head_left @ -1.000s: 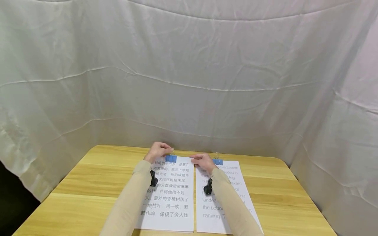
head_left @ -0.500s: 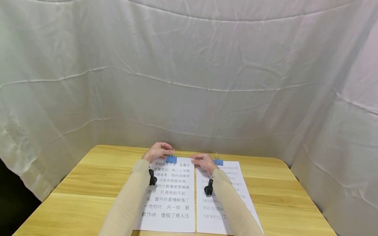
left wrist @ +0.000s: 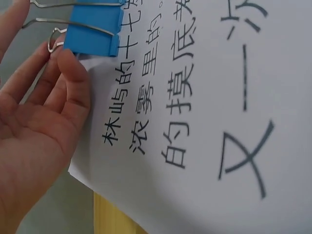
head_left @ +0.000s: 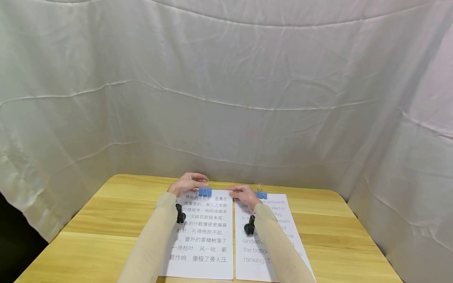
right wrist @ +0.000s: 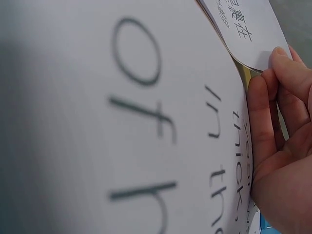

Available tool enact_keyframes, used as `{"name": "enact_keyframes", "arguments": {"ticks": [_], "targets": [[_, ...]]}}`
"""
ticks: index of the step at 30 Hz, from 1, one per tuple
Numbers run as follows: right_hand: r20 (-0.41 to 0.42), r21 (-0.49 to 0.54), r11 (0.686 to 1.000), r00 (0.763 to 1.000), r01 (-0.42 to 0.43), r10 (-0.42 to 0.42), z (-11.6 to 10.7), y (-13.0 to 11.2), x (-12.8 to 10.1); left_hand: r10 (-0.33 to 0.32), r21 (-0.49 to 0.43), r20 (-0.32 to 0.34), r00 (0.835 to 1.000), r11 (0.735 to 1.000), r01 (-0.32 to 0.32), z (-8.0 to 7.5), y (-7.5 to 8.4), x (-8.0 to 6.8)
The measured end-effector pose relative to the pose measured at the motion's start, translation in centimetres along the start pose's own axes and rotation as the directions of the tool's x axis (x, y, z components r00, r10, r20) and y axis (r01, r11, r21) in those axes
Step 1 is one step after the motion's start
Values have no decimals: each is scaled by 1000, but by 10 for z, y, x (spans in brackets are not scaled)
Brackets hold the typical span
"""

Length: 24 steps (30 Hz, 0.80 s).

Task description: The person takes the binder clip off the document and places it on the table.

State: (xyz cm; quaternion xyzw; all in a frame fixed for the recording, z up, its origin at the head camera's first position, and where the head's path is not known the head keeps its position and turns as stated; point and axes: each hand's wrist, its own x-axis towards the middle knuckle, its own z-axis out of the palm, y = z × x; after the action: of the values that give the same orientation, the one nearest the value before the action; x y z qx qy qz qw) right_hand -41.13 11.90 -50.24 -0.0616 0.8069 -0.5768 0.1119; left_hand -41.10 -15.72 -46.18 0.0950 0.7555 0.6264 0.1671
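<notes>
Two sheaf-like paper stacks lie side by side on the wooden table. The left stack bears Chinese print and a blue binder clip on its far edge. My left hand sits at that stack's far left corner, thumb and forefinger on either side of the clip's wire handles. My right hand pinches the far right corner of the same stack, which is slightly raised. Under my right forearm is the stack with English print.
A second blue binder clip holds the far edge of the English stack. White cloth hangs close behind and to both sides of the table. Black wrist cameras ride on both sleeves. Bare wood shows left and right of the papers.
The left hand has sunk a little and drawn slightly nearer with the clip; the Chinese stack has shifted a touch toward me. The right hand has stayed put.
</notes>
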Motion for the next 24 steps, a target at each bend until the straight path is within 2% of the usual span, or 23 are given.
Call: {"name": "enact_keyframes", "arguments": {"ticks": [4, 10, 16, 24], "targets": [[0, 1, 1000, 1000, -3, 3, 0, -1, 0, -13, -59, 28, 1000, 998, 14, -2, 0, 1], [-1, 4, 1000, 1000, -4, 4, 0, -1, 1, -16, -58, 32, 999, 998, 17, -4, 0, -1], [0, 5, 1000, 1000, -13, 13, 0, -1, 0, -8, -31, 14, 1000, 999, 9, -4, 1, -4], [-6, 9, 1000, 1000, -21, 21, 0, -4, -2, 30, 23, 26, 999, 999, -30, -4, 3, -3]]}}
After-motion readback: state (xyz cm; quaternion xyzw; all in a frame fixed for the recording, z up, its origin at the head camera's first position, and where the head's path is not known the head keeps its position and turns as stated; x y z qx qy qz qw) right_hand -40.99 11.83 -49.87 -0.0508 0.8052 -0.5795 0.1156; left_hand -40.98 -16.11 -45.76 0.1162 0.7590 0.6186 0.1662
